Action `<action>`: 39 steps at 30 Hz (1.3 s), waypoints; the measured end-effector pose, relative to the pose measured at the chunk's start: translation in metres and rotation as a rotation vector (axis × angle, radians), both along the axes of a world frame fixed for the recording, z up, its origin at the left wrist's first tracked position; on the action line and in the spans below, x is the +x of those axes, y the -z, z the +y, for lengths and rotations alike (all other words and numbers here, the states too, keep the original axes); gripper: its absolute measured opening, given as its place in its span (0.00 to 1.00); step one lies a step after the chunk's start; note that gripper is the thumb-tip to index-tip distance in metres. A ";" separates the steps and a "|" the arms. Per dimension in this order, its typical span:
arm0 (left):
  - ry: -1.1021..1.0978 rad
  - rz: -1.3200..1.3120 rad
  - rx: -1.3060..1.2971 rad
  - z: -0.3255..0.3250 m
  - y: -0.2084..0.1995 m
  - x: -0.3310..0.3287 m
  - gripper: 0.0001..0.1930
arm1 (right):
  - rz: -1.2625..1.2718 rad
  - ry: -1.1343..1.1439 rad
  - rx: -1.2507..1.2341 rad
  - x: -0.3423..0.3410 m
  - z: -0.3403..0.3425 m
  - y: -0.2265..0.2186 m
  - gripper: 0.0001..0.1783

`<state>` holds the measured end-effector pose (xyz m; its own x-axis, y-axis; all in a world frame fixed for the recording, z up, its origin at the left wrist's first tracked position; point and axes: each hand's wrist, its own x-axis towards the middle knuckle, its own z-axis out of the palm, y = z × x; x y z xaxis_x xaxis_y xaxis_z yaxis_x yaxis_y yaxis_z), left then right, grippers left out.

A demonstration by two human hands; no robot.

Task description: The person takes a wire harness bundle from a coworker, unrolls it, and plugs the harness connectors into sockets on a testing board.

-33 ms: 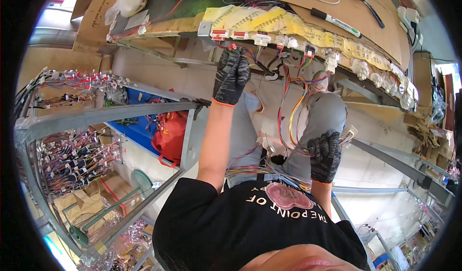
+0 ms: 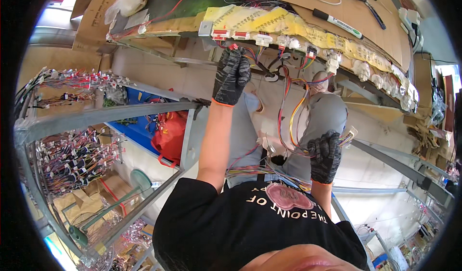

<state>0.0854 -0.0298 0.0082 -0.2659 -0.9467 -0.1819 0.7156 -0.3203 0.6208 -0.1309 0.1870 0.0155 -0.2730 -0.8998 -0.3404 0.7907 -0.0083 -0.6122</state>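
Note:
My left hand [image 2: 231, 76], in a dark grey knit glove with an orange cuff, is raised to the bench edge. Its fingers are closed at a small red connector [image 2: 233, 46], just below the row of white and red connector sockets [image 2: 263, 40] along that edge. Coloured wires [image 2: 291, 112] hang from the sockets and loop down to my right hand [image 2: 325, 156], gloved the same way. That hand is closed round the wire bundle, and a white connector [image 2: 352, 132] sticks out beyond its fingers. More wires [image 2: 252, 170] lie across my lap.
Yellow tape [image 2: 269, 19] runs along the bench edge. On cardboard above it lie a black-and-white marker [image 2: 337, 23] and pliers [image 2: 375, 13]. A metal rail [image 2: 110, 116] crosses at left, by a blue bin [image 2: 130, 135] holding a red bag [image 2: 171, 136]. Racks of harnesses [image 2: 77, 162] stand beyond.

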 end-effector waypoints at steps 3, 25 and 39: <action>-0.032 -0.153 0.006 0.001 -0.010 0.003 0.06 | 0.058 0.171 0.327 0.016 -0.010 -0.014 0.12; 0.041 -0.604 -0.450 -0.031 0.017 0.034 0.11 | 0.834 -0.153 0.142 0.019 -0.002 0.029 0.15; -0.102 -0.523 -0.032 -0.022 -0.009 0.015 0.07 | 1.202 -0.044 0.175 0.014 0.009 0.032 0.09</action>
